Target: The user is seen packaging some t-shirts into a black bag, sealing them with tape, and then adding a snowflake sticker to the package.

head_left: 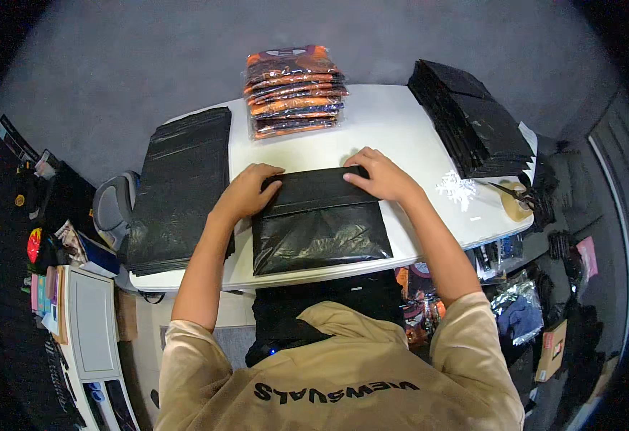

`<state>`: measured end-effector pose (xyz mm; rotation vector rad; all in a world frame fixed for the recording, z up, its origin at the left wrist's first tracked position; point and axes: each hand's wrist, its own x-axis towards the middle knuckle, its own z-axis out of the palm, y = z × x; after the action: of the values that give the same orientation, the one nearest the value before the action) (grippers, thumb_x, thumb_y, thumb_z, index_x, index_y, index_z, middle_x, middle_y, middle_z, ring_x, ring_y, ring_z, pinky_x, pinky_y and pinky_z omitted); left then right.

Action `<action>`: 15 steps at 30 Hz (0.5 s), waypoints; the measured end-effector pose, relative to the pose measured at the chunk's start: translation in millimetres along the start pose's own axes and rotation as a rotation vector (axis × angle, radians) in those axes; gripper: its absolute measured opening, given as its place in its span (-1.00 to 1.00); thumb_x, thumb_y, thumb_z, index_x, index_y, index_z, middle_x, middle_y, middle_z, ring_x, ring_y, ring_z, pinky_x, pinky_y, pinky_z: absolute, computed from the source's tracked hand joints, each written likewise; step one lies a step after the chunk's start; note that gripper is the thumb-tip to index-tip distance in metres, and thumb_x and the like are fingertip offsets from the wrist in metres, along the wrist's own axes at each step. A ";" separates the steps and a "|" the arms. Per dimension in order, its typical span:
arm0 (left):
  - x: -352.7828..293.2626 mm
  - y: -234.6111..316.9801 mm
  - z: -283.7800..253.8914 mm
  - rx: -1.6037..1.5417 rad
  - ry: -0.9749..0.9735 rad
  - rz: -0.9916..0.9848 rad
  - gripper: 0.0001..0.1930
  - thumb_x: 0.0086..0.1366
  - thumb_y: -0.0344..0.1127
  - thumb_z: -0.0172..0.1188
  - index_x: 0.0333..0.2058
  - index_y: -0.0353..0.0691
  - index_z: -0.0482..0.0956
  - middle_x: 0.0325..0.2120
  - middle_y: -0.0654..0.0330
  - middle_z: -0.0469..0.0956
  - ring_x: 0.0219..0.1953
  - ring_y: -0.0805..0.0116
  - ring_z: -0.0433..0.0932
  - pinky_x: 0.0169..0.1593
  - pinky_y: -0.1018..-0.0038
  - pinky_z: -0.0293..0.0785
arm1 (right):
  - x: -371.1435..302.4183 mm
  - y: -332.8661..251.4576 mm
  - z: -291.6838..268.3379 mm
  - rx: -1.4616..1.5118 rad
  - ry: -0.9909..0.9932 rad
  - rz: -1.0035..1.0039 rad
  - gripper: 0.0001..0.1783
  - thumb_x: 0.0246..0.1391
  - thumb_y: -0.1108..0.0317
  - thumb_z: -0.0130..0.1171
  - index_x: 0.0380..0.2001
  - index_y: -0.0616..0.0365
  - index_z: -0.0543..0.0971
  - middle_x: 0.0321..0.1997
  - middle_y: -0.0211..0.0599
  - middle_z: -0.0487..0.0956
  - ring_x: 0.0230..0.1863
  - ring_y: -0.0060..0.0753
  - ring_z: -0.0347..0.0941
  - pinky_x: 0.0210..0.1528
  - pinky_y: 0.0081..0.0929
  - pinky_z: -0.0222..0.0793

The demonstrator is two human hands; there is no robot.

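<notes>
Two bare hands rest at the far corners of a black plastic bag (322, 237), which lies flat on the white bench (379, 122), in front of the person and close to the near edge. A folded strip (314, 189) runs across the far part of the bag; the part nearer the person is shiny and creased.

The left hand (254, 189) is at the strip's left end, its fingers bent, the thumb and forefinger slightly apart at the tips. The right hand (378, 174) is at the other end, fingers curled over the far corner with the thumb close below. Whether either set of fingers pinches the plastic or only presses on it, one cannot tell.

Left of the bag, a broad pile of flat black bags (179, 190) covers that end of the bench. Beyond the bag stands a stack of clear-wrapped packs (295, 93), orange and dark. At the far right sits a second black pile (498, 133), thick and uneven at its edges. Just nearer than that are a scatter of white scraps (457, 189), a pair of scissors (519, 194) and a tan roll (515, 210), the scissors lying partly over the roll.

On the left of the room are a grey chair (112, 206) and a white cabinet (92, 323).
</notes>
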<state>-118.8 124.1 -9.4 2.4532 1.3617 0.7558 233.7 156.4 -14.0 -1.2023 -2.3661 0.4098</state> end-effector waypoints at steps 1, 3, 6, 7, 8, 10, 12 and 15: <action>-3.0 9.6 -1.9 -0.014 -0.001 0.024 -0.68 0.34 -0.29 0.31 0.04 -0.23 0.71 0.01 -0.04 0.68 0.15 -0.06 0.57 0.31 0.16 0.45 | -13.7 -6.0 -6.5 0.026 0.011 -0.019 -0.57 0.22 0.00 0.34 -0.06 0.12 0.69 0.05 0.00 0.59 0.15 0.18 0.50 0.25 -0.04 0.43; -17.2 30.9 -13.5 -0.012 -0.006 0.061 -0.66 0.31 -0.30 0.33 0.05 -0.21 0.69 0.02 -0.02 0.66 0.15 -0.05 0.56 0.33 0.15 0.44 | -41.3 -13.1 -18.2 0.089 0.057 -0.064 -0.53 0.05 0.14 0.47 0.00 0.07 0.67 0.11 -0.11 0.55 0.21 0.12 0.46 0.33 -0.06 0.37; -41.9 45.6 -14.6 0.011 0.053 0.145 -0.69 0.19 -0.36 0.41 -0.07 -0.21 0.72 -0.04 0.06 0.64 0.06 0.02 0.59 0.26 0.16 0.50 | -73.3 -12.3 -32.8 -0.013 0.058 -0.075 -0.56 -0.05 0.32 0.49 -0.04 0.09 0.67 0.07 -0.14 0.54 0.21 0.01 0.47 0.34 -0.16 0.38; -51.0 42.0 -16.1 0.055 0.057 0.124 -0.69 0.17 -0.39 0.42 -0.07 -0.21 0.72 -0.06 0.06 0.64 0.05 0.03 0.59 0.22 0.18 0.52 | -76.4 -15.2 -30.9 -0.049 0.119 -0.096 -0.59 -0.10 0.39 0.47 -0.10 0.10 0.67 -0.01 -0.20 0.58 0.12 -0.03 0.52 0.27 -0.17 0.41; -57.4 39.4 -17.1 0.100 0.062 0.104 -0.69 0.16 -0.42 0.42 -0.08 -0.21 0.72 -0.08 0.07 0.64 0.03 0.04 0.60 0.18 0.19 0.55 | -76.6 -14.1 -29.7 -0.047 0.119 -0.094 -0.59 -0.10 0.39 0.47 -0.10 0.10 0.67 -0.01 -0.20 0.58 0.12 -0.03 0.52 0.27 -0.17 0.41; -64.2 36.9 -18.0 0.095 0.110 0.109 -0.74 0.13 -0.48 0.43 -0.17 -0.24 0.72 -0.16 0.10 0.64 -0.02 0.05 0.61 0.09 0.22 0.57 | -73.0 -10.4 -26.5 -0.092 0.176 -0.124 -0.74 -0.05 0.43 0.46 -0.22 0.12 0.69 -0.14 -0.26 0.61 0.00 -0.07 0.55 0.17 -0.15 0.44; -69.2 32.0 -18.6 0.166 0.150 0.082 -0.82 0.12 -0.50 0.44 -0.27 -0.26 0.71 -0.24 0.12 0.64 -0.10 0.06 0.62 0.04 0.22 0.57 | -79.1 -12.2 -24.3 -0.079 0.210 -0.136 -0.79 -0.03 0.43 0.45 -0.27 0.13 0.70 -0.18 -0.27 0.62 -0.04 -0.09 0.55 0.13 -0.16 0.45; -73.2 28.2 -17.0 0.205 0.157 0.156 -0.86 0.10 -0.50 0.45 -0.34 -0.28 0.70 -0.31 0.14 0.62 -0.16 0.09 0.62 0.00 0.22 0.57 | -84.1 -16.6 -24.4 -0.067 0.247 -0.135 -0.87 -0.01 0.43 0.46 -0.35 0.15 0.71 -0.24 -0.28 0.63 -0.10 -0.11 0.56 0.08 -0.18 0.46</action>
<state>-139.4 46.7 -6.5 2.7371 1.3747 0.9023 278.6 79.7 -7.4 -1.0482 -2.2441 0.1308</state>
